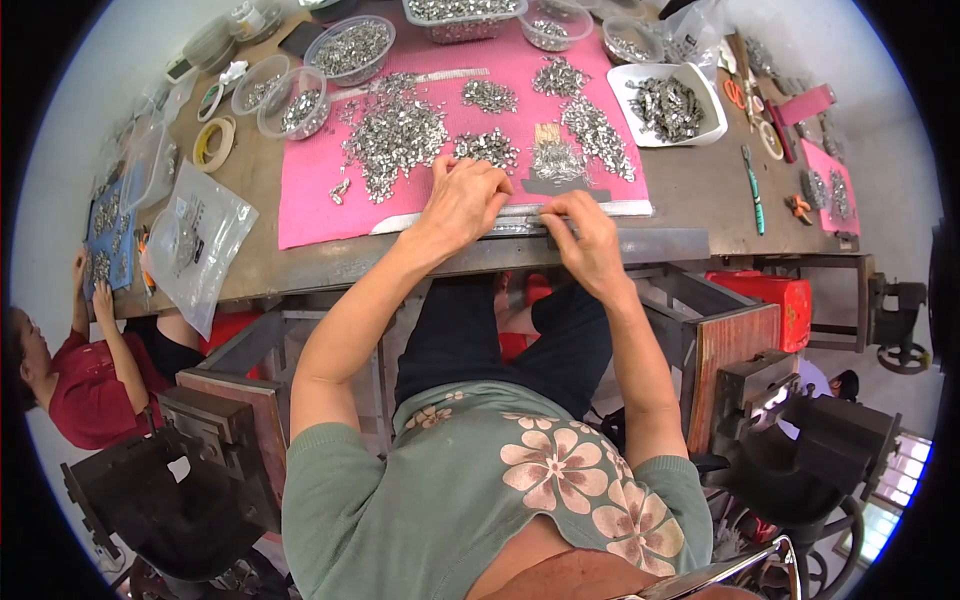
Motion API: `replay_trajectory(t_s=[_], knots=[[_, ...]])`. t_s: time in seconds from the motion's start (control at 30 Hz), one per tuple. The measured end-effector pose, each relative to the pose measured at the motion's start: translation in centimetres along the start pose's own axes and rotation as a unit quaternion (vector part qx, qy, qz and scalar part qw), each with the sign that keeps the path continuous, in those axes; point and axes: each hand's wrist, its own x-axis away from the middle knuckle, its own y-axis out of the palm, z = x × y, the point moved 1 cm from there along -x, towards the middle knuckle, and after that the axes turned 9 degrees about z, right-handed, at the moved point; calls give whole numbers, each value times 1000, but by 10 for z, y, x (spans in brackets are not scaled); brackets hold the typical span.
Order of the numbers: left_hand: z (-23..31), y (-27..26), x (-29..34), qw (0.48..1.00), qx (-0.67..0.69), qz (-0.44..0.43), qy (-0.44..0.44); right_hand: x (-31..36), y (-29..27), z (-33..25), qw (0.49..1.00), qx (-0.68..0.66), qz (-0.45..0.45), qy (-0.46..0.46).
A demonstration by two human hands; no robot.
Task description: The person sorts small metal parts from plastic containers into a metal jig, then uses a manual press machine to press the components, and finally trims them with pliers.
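My left hand (466,203) hovers over the near edge of the pink mat (312,215), fingers curled in toward the thumb. My right hand (590,240) is bent over the metal strip (520,226) along the table's front edge, thumb and forefinger close together. Whatever either hand pinches is too small to make out. Just beyond my left fingers lies a pile of small shiny metal pieces (485,149). A bigger heap of them (395,140) spreads to the left. Past my right hand, thin metal pins (558,163) lie on a dark flat piece (566,188).
A white tray (716,125) of metal parts stands right of the mat, with a teal-handled tool (754,196) nearby. Clear tubs (350,50) line the back. At left are a tape roll (214,144) and a plastic bag (205,240). Another person (95,380) works at far left.
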Motion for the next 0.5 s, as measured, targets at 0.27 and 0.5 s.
replay_trajectory(t_s=[0.27,0.5], knots=[[-13,-17,9,992,73,90,-49,4,17,-7,996,32,-19,-75],[5,-21,27,973,149,114,-131,-1,14,-15,984,110,-48,-132]])
